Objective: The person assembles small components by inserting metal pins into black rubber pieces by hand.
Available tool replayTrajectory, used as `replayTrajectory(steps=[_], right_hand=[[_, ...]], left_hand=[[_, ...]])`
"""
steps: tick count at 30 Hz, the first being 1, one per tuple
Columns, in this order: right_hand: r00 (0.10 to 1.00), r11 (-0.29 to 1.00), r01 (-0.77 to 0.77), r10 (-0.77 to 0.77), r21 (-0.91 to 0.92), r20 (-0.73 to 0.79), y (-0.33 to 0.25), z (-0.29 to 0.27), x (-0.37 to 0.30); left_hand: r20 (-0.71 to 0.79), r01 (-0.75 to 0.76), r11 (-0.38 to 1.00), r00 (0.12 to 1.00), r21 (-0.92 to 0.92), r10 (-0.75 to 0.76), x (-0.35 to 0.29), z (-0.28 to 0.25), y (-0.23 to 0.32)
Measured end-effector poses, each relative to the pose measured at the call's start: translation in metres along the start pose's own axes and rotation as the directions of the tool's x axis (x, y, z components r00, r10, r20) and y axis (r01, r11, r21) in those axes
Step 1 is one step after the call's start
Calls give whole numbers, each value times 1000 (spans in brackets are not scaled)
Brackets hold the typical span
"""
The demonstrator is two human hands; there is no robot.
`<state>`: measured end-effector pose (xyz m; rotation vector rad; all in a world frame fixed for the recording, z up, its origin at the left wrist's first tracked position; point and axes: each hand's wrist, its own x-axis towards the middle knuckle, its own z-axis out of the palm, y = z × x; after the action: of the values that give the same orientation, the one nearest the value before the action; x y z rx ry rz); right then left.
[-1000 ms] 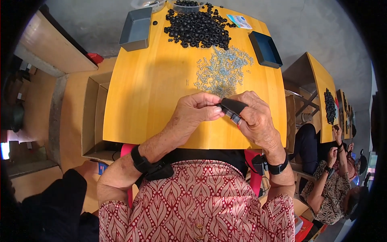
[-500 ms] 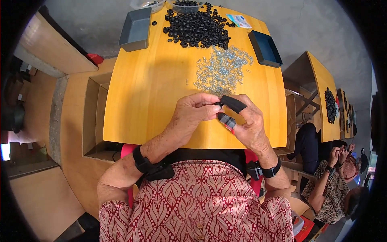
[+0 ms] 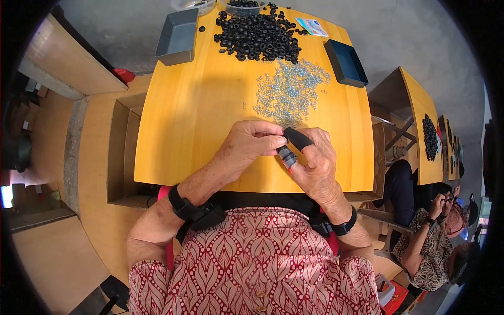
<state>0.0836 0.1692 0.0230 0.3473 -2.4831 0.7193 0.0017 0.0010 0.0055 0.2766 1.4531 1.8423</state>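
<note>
Above the near half of the table, my two hands meet at their fingertips. My left hand [image 3: 247, 144] is closed in a pinch on a small black part, mostly hidden now by the fingers. My right hand [image 3: 319, 165] wears a black cover [image 3: 298, 137] on its index finger and a grey-black one [image 3: 286, 155] with a red edge on its thumb. Those two fingertips close in against the left fingertips, and what lies between them is hidden. Just beyond the hands spreads a pile of small, shiny, clear-silvery pieces [image 3: 291, 89]. Farther back lies a heap of black ring-shaped parts [image 3: 260, 37].
The yellow wooden table [image 3: 184, 136] carries a grey tray [image 3: 176, 39] far left, a dark blue-black tray [image 3: 346, 63] far right, clear tubs [image 3: 242, 9] at the back and a small packet [image 3: 312, 27]. At right, another person [image 3: 430, 247] sits by a second table [image 3: 415, 105].
My right hand has shifted slightly left, its covered thumb and index finger drawing in to the left fingertips. The small black part visible before is now mostly covered. My left hand has barely moved.
</note>
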Motion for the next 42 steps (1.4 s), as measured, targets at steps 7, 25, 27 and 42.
replayTrajectory(steps=[7, 25, 27, 42], right_hand=[[998, 1000, -15, 16, -28, 56, -2, -5, 3], [993, 982, 103, -91, -161, 81, 6, -5, 16], [994, 980, 107, -99, -171, 53, 8, -5, 16], [982, 945, 131, -82, -299, 172, -11, -4, 21]], left_hand=[[42, -73, 997, 996, -39, 74, 1, 1, -4], [32, -67, 996, 997, -51, 68, -2, 3, 6], [23, -59, 998, 998, -32, 59, -1, 3, 7], [81, -7, 1000, 997, -30, 9, 4, -4, 5]])
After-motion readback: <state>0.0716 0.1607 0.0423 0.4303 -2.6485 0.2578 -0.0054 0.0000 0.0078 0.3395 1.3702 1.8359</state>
